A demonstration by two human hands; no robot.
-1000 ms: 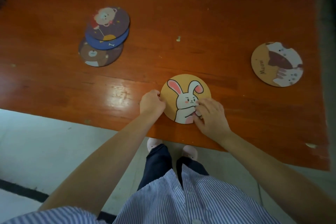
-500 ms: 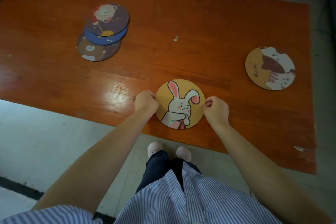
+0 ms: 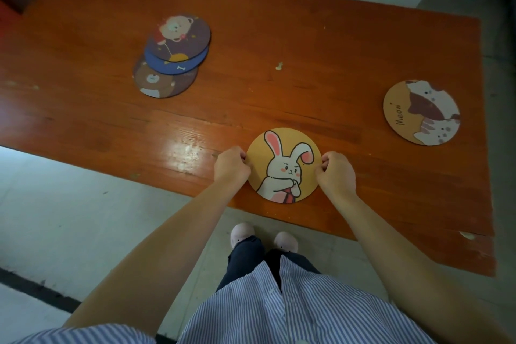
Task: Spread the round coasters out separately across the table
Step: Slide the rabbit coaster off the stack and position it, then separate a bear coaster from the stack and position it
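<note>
Head view: rabbit coaster (image 3: 284,165) — flat on the table (image 3: 307,45), near its front edge. Left hand (image 3: 231,166) and right hand (image 3: 336,172) pinch its opposite rims, fingers curled closed. Likely thin, light, stiff — best taken at the rim. Stacked coasters (image 3: 173,54) far-left of it; cat coaster (image 3: 421,112) to its right.

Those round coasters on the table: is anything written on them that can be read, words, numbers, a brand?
"Meow": on the left part of the cat coaster, running up its orange ground.
No writing shows on the rabbit coaster, nor on the three overlapping bear coasters; only drawings.
No numbers, brands or signs elsewhere on the table.
</note>
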